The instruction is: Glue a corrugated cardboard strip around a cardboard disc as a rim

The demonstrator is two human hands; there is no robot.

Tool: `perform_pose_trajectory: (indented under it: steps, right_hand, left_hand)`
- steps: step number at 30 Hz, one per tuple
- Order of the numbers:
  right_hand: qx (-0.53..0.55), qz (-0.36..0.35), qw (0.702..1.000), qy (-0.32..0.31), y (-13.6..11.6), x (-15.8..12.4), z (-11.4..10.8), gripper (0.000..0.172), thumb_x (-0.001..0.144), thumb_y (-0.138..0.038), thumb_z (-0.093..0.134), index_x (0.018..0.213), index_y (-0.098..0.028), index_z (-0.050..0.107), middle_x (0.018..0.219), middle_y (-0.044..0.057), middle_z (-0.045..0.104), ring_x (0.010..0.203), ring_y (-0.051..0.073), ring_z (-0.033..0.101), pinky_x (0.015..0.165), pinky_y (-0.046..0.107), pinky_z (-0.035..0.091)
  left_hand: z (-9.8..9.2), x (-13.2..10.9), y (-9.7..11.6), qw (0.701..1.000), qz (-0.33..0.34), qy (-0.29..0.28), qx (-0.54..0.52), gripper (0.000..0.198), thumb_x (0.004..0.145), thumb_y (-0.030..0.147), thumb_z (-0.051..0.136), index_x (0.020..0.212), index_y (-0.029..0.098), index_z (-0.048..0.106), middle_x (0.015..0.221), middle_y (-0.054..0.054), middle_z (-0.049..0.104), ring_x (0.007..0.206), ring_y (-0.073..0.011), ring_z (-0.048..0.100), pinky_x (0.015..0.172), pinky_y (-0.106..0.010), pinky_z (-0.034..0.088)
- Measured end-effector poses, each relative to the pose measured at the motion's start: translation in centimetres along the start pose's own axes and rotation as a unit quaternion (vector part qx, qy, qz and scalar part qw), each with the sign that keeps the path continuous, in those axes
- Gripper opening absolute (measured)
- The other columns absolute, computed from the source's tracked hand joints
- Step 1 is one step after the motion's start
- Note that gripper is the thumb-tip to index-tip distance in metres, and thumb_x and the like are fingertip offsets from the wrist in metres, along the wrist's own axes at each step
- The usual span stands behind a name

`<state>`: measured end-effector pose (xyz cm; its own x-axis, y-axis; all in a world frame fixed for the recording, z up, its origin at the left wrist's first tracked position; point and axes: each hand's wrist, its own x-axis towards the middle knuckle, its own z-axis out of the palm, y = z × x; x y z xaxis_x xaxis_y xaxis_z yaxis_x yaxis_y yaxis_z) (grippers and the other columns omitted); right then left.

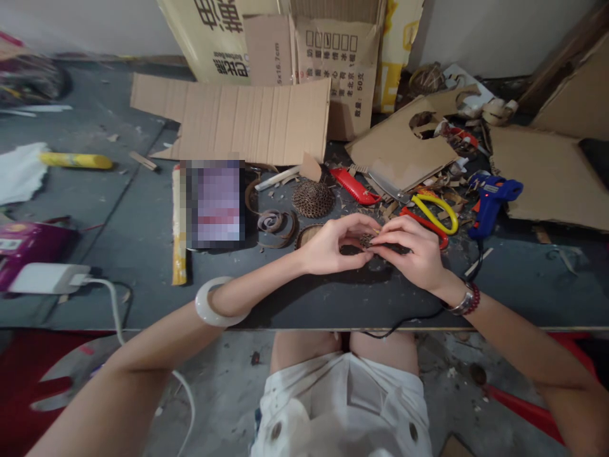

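Observation:
Over the table's front part, my left hand (330,246) and my right hand (413,252) meet at the fingertips. Between them is a small brown corrugated cardboard piece (366,241), mostly covered by the fingers. Both hands are closed on it in a pinch. Just behind my left hand sits a dome of corrugated cardboard (313,198). Left of that lies a loosely coiled cardboard strip (271,222). Partly hidden by my left wrist is another brown cardboard piece (308,236). Scissors with yellow and red handles (435,214) lie behind my right hand.
A red utility knife (354,186) lies behind the hands. To the right stands a blue glue gun (495,197) with a black cord. Cardboard sheets (242,120) and scraps fill the back. A pixelated phone-like screen (217,206) and a yellow stick (179,254) are left.

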<state>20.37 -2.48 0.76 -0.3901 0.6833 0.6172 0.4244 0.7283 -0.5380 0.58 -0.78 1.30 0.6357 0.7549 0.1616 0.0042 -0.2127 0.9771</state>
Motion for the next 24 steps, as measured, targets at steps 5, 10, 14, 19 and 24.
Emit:
perform_pose_trajectory:
  steps: [5, 10, 14, 19, 24]
  right_hand:
    - [-0.031, -0.052, 0.998, -0.007, 0.36, -0.09, 0.03, 0.007, 0.083, -0.018, 0.067, 0.089, -0.020, 0.068, 0.087, 0.004, 0.066, 0.080, 0.015, 0.061, 0.075, 0.032, 0.053]
    - [-0.048, -0.061, 0.997, -0.012, 0.43, -0.13, 0.23, 0.009, 0.083, -0.019, 0.067, 0.092, -0.020, 0.065, 0.086, 0.004, 0.066, 0.080, 0.015, 0.062, 0.075, 0.031, 0.054]
    - [-0.037, -0.032, 0.999, -0.010, 0.37, -0.06, 0.10, 0.015, 0.082, -0.021, 0.068, 0.096, -0.020, 0.063, 0.089, 0.005, 0.067, 0.083, 0.016, 0.064, 0.077, 0.032, 0.054]
    - [-0.037, -0.018, 0.999, -0.022, 0.42, -0.10, -0.10, 0.024, 0.080, -0.026, 0.070, 0.101, -0.018, 0.062, 0.093, 0.007, 0.068, 0.087, 0.018, 0.064, 0.080, 0.033, 0.055]
    - [-0.058, -0.034, 0.998, -0.015, 0.61, -0.21, -0.21, 0.021, 0.081, -0.024, 0.069, 0.101, -0.018, 0.067, 0.091, 0.007, 0.066, 0.085, 0.017, 0.064, 0.079, 0.032, 0.055]
  left_hand:
    - [-0.19, 0.16, -0.34, 0.997, -0.050, -0.003, -0.066, 0.031, 0.080, 0.021, 0.068, 0.108, 0.012, 0.056, 0.106, -0.010, 0.065, 0.099, -0.0146, 0.065, 0.084, -0.024, 0.055]
    - [-0.13, 0.27, -0.66, 0.996, -0.054, 0.009, -0.070, 0.025, 0.084, 0.023, 0.065, 0.105, 0.012, 0.056, 0.102, -0.008, 0.067, 0.096, -0.0130, 0.066, 0.085, -0.024, 0.054]
    - [-0.16, 0.28, -0.72, 0.997, -0.049, 0.023, -0.059, 0.021, 0.087, 0.022, 0.062, 0.104, 0.012, 0.056, 0.099, -0.008, 0.069, 0.092, -0.0117, 0.067, 0.081, -0.021, 0.054]
    - [-0.14, 0.21, -0.79, 0.996, -0.048, 0.031, -0.069, 0.021, 0.087, 0.022, 0.062, 0.105, 0.012, 0.055, 0.096, -0.007, 0.069, 0.087, -0.0111, 0.067, 0.079, -0.021, 0.054]
    - [-0.19, 0.26, -0.89, 0.992, -0.050, 0.040, -0.108, 0.022, 0.087, 0.022, 0.062, 0.105, 0.012, 0.055, 0.095, -0.007, 0.068, 0.086, -0.0100, 0.066, 0.077, -0.019, 0.054]
